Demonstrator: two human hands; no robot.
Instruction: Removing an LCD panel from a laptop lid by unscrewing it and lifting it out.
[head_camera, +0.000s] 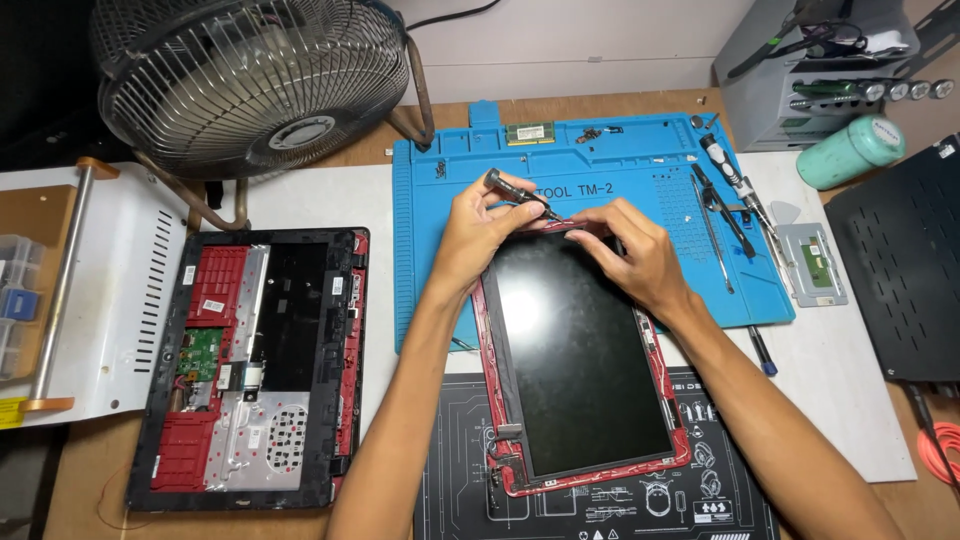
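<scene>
Left hand (480, 225) grips a screwdriver (522, 193); right hand (630, 250) pinches the red-framed screen panel (580, 360).

Screen panel at centre, open laptop base to its left

The screen panel (580, 360) lies partly on the work mat (620, 170); the laptop base (255, 365) sits left, the fan (250, 75) behind it, loose tools (725, 190) right.

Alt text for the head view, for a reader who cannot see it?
Left hand holds a small screwdriver at the top edge of a red-framed laptop screen; right hand steadies that edge. An opened laptop base lies left, a blue mat behind.
</scene>
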